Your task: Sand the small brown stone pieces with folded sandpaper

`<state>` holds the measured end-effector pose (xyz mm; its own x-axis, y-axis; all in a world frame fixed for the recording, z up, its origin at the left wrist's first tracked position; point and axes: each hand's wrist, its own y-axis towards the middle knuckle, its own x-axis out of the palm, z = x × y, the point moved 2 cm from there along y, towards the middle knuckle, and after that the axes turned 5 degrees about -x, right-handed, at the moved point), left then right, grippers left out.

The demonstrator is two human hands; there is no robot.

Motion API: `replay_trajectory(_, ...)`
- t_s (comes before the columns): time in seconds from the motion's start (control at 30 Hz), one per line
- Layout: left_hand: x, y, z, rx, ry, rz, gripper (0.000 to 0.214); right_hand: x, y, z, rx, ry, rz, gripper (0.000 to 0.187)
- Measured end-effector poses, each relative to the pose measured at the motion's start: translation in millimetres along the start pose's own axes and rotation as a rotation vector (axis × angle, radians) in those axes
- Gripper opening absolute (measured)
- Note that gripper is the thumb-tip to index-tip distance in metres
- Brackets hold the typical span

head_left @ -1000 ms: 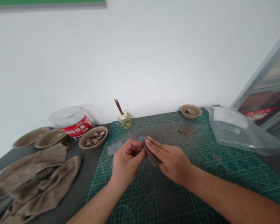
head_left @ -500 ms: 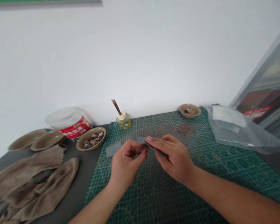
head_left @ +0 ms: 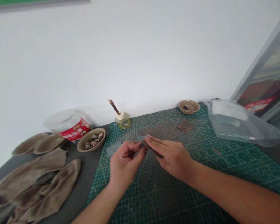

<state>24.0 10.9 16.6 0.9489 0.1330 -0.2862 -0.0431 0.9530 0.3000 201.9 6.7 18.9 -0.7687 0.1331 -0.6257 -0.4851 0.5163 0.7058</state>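
Left hand [head_left: 126,165], fingers curled, pinching dark abrasive strip [head_left: 151,148] against flat-pressed fingers of right hand [head_left: 172,158]; grey abrasive sheet [head_left: 113,148] at 10 o'clock on green cutting mat [head_left: 154,199].

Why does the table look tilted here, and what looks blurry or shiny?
In the head view, the green cutting mat seems splayed and the grey frame leans, probably from a wide lens; soft, even light falls on the white wall; the plastic bag shows pale glare; the dark strip between the left hand and right hand looks soft, its detail unclear.
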Motion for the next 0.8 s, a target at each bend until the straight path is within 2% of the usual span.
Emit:
replay_trajectory(0.4,2.8,-1,3,0.017,-0.017,-0.023,0.014,1,2,-2,0.058,0.1,0.029,0.049)
replay_trajectory(0.5,2.3,-3,7,0.05,-0.055,0.001,0.014,1,4,9,0.171,0.084,-0.002,0.042)
replay_trajectory(0.6,1.3,-2,7,0.06,-0.118,0.004,0.017,0,5,19,0.308,0.084,0.028,0.04)
replay_trajectory(0.8,4.1,3,5,-0.025,-0.251,-0.085,0.019,-4,5,18,0.348,0.142,0.148,0.045)
